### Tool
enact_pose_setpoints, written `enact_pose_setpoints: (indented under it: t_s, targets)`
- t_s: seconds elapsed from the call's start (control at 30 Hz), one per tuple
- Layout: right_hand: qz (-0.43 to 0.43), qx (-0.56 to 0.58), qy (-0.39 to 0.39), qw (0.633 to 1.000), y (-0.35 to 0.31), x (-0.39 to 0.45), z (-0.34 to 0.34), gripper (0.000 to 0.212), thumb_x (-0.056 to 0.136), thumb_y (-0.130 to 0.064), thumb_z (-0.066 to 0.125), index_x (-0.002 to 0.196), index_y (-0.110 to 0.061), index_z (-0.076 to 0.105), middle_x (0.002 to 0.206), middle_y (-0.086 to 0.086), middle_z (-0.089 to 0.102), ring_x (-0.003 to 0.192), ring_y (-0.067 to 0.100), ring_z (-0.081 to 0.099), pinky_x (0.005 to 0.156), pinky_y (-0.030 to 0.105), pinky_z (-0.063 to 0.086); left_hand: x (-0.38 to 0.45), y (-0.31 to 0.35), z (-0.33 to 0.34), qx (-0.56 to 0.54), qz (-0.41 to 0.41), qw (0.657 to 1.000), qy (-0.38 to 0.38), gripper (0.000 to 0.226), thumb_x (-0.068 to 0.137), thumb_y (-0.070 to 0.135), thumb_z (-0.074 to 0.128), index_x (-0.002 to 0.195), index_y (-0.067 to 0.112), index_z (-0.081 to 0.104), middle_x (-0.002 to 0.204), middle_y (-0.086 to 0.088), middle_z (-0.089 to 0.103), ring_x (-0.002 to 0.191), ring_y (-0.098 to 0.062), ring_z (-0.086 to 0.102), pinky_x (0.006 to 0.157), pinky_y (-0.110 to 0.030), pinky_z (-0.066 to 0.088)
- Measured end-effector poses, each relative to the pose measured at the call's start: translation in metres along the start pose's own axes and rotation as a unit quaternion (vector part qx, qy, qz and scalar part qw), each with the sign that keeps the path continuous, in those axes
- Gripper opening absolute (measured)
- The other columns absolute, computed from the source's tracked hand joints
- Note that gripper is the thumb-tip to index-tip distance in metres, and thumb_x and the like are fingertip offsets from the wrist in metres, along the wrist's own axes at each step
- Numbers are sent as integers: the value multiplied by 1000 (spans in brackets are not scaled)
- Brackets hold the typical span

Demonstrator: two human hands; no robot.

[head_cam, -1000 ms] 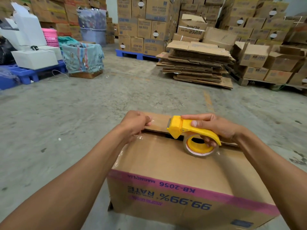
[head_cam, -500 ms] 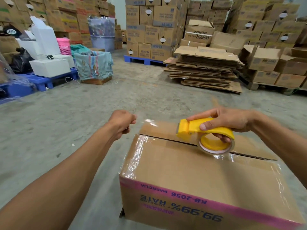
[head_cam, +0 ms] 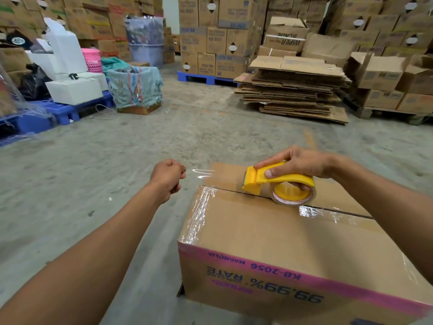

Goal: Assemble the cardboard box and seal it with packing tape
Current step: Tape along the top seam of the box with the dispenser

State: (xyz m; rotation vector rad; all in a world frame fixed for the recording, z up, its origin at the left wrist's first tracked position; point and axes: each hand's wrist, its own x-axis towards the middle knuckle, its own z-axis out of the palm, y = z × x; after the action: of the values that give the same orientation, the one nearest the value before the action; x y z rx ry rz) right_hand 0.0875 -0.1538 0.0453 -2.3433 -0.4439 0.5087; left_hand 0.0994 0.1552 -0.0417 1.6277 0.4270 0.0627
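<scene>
Right hand [head_cam: 302, 164] gripping tape dispenser [head_cam: 278, 184] on box [head_cam: 269, 231], left hand [head_cam: 167, 177] seemingly pinching tape

brown cardboard box [head_cam: 269, 233] with a pink band and dark blue print; yellow tape dispenser [head_cam: 276, 181] on it; grey floor [head_cam: 140, 160]; pink basket [head_cam: 92, 59]; blue pallet [head_cam: 201, 77].
</scene>
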Motion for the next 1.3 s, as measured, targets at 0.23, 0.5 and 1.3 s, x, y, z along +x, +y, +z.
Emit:
enact_pose_setpoints:
  t_s: [0.23, 0.5, 1.3]
  targets:
    - [30, 13, -24, 999, 18, -2, 2, 30, 86, -26, 71, 116, -33, 72, 65, -7, 69, 44, 7, 58, 41, 19, 46, 0, -28, 10, 2, -45, 998, -34, 7, 92, 11, 55, 88, 15, 58, 71, -2, 55, 53, -13, 37, 50, -23, 40]
    - [49, 19, -43, 998, 26, -5, 0, 34, 80, -33, 75, 114, -37, 73, 70, 4, 69, 43, 15, 55, 45, 26, 49, -3, -38, 23, -12, -60, 997, -39, 13, 93, 13, 54, 81, 18, 56, 70, 1, 54, 54, -11, 39, 44, -20, 39]
    - [50, -3, -40, 998, 27, 0, 6, 35, 75, -42, 80, 110, -42, 74, 98, 12, 75, 67, 25, 61, 69, 57, 56, -14, -36, 37, 50, -188, 980, -44, 12, 82, 15, 51, 90, 6, 55, 76, -9, 63, 56, -19, 60, 43, -25, 50]
